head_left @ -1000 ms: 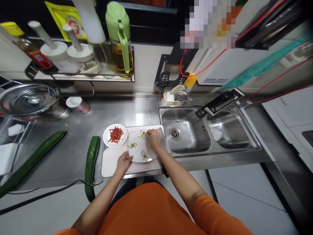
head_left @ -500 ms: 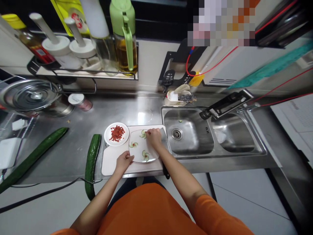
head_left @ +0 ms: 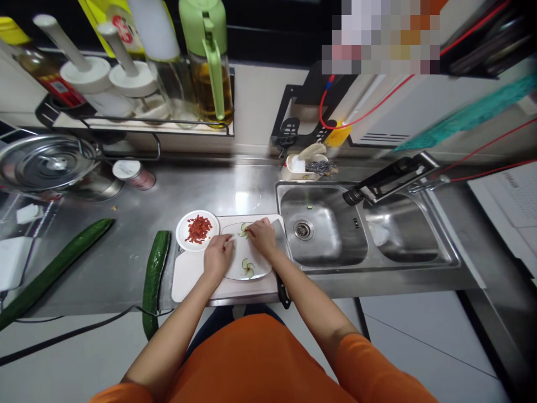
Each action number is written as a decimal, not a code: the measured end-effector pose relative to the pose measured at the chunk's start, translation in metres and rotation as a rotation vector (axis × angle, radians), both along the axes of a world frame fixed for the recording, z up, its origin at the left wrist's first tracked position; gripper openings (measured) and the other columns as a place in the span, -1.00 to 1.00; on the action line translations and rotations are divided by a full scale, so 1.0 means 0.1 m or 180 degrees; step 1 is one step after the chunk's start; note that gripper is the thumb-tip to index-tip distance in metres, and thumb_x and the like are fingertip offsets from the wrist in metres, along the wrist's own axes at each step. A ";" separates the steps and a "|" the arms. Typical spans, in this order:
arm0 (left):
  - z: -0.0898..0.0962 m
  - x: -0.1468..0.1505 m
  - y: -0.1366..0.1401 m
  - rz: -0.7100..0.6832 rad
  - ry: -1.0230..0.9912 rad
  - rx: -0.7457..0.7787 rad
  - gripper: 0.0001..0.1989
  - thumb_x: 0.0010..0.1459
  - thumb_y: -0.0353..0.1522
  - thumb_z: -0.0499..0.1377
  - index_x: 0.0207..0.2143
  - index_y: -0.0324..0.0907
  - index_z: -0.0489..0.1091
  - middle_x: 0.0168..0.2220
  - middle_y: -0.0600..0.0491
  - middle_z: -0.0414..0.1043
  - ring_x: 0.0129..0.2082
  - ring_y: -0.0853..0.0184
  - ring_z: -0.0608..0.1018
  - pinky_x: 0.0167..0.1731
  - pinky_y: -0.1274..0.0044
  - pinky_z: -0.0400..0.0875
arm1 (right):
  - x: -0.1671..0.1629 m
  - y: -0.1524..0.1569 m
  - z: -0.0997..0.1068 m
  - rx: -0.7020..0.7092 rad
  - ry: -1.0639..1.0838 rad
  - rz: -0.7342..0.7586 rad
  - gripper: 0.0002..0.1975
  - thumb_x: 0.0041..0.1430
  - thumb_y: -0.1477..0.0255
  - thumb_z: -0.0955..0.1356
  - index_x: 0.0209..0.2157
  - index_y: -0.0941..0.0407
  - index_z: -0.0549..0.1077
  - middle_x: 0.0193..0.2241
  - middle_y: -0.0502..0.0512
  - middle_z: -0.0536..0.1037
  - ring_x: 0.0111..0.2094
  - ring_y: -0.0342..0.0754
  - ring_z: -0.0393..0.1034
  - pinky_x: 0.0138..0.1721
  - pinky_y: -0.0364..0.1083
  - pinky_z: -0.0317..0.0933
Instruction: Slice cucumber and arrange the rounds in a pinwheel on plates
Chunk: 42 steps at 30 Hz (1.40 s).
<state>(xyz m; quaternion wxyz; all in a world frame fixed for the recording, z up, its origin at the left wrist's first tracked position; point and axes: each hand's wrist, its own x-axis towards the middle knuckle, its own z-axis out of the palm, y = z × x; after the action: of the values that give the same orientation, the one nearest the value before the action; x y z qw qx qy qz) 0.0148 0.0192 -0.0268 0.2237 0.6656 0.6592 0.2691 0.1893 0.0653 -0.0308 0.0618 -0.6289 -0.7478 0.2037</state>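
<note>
Left hand (head_left: 217, 256): reaching in over the left side of the square plate (head_left: 262, 271), covering part of its edge; fingers curling in, gap narrow; cannot tell whether they are holding anything.
Right hand (head_left: 263, 238): working over the plate's upper right, fingers bunching close together at the upper cucumber fan (head_left: 243, 229); a red bit is showing at the fingertips, pinched or merely touched, cannot tell which.
Square plate: lying on the white cutting board (head_left: 184, 282), toward its right, directly under both hands.
Lower cucumber fan (head_left: 248, 268): sitting near the plate's bottom edge, thin green-rimmed slices curving around a small red centre.
Red pieces (head_left: 198, 229): heaping loosely in the round white dish (head_left: 180, 239), which is overlapping the board's upper left corner, just beside the plate.
Knife (head_left: 284, 292): lying at the board's right side, black handle pointing toward the person.
Short cucumber (head_left: 154, 274): resting left of the board, its near end jutting past the edge of the steel tabletop (head_left: 201, 187).
Long cucumber (head_left: 62, 263): slanting across the tabletop farther left.
Sink (head_left: 331, 229): opening right of the board; a green scrap (head_left: 309, 207) is lying in the nearer basin.
</note>
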 end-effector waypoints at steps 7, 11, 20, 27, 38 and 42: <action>-0.09 0.31 0.34 -0.0350 0.0267 -0.0415 -0.76 0.18 -0.35 0.06 -0.17 -0.14 0.48 -0.22 -0.04 0.45 -0.21 0.27 0.47 -0.15 0.46 0.35 | 0.04 0.00 0.00 -0.0004 -0.0025 0.0136 -0.77 0.26 0.38 0.23 -0.21 0.04 0.51 -0.23 0.11 0.50 -0.09 0.03 0.14 -0.28 -0.07 -0.04; -0.18 0.35 0.38 -0.0473 0.0370 -0.0602 -0.76 0.18 -0.36 0.04 -0.21 -0.16 0.49 -0.25 -0.06 0.45 -0.18 0.26 0.45 -0.12 0.45 0.32 | 0.04 0.00 -0.01 0.0033 -0.0010 0.0150 -0.76 0.27 0.41 0.22 -0.21 0.05 0.51 -0.23 0.12 0.50 -0.09 0.03 0.14 -0.29 -0.07 -0.04; -0.26 0.39 0.38 -0.0394 0.0460 -0.0608 -0.75 0.19 -0.35 0.01 -0.30 -0.19 0.49 -0.29 -0.08 0.45 -0.20 0.24 0.44 -0.12 0.42 0.29 | 0.05 0.00 -0.04 0.0060 0.0048 0.0179 -0.76 0.26 0.43 0.22 -0.23 0.02 0.52 -0.25 0.09 0.50 -0.10 0.02 0.13 -0.28 -0.07 -0.05; -0.26 0.40 0.40 -0.0388 0.0526 -0.0653 -0.73 0.19 -0.33 0.01 -0.31 -0.21 0.49 -0.30 -0.09 0.45 -0.21 0.23 0.45 -0.13 0.42 0.29 | 0.04 0.00 -0.04 0.0050 0.0097 0.0148 -0.77 0.25 0.42 0.23 -0.24 0.01 0.52 -0.27 0.07 0.52 -0.11 0.02 0.14 -0.29 -0.07 -0.06; -0.19 0.38 0.38 -0.0394 0.0510 -0.0627 -0.70 0.21 -0.33 -0.02 -0.32 -0.20 0.51 -0.31 -0.10 0.47 -0.23 0.24 0.45 -0.14 0.42 0.29 | 0.05 -0.02 -0.02 0.0027 0.0077 0.0106 -0.75 0.27 0.38 0.22 -0.19 0.01 0.52 -0.24 0.09 0.52 -0.10 0.02 0.15 -0.27 -0.07 -0.04; -0.21 0.36 0.38 -0.0377 0.0456 -0.0602 -0.71 0.20 -0.34 -0.01 -0.31 -0.19 0.51 -0.30 -0.09 0.47 -0.21 0.23 0.45 -0.14 0.43 0.29 | 0.05 -0.03 -0.01 -0.0048 0.0040 0.0072 -0.74 0.28 0.37 0.21 -0.16 0.00 0.52 -0.22 0.09 0.52 -0.09 0.01 0.14 -0.27 -0.07 -0.03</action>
<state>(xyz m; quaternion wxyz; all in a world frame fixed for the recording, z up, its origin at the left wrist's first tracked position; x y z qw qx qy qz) 0.0507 0.0571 -0.0477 0.2533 0.6968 0.6555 0.1438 0.1946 0.0626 -0.0314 0.0595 -0.6196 -0.7528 0.2141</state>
